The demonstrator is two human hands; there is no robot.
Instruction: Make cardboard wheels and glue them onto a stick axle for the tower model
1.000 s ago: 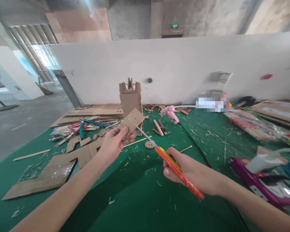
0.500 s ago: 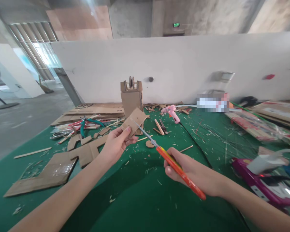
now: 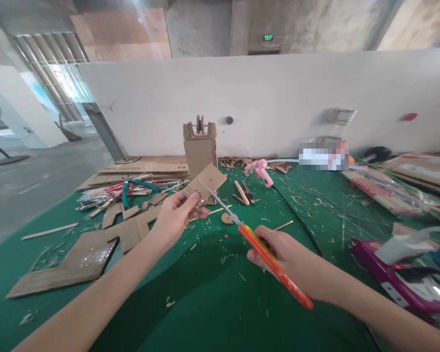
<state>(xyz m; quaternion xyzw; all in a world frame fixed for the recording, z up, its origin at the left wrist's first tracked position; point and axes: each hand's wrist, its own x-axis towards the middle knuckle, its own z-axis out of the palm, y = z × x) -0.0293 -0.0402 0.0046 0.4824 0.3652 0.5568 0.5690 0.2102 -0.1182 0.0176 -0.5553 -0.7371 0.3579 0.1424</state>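
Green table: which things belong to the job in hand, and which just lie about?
Seemingly in use:
small cardboard piece, held
orange-handled shears, held

Apparently just lying about:
pink glue gun
teal-handled pliers
cardboard disc
flat wooden stick

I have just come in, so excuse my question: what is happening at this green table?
A person's left hand holds a small piece of cardboard above the table. The right hand grips the red-and-yellow scissors, whose blade reaches across that piece; it is still whole around the blade, as far as I can tell. A cardboard tower stands behind, and a pink glue gun lies to its right among scraps.
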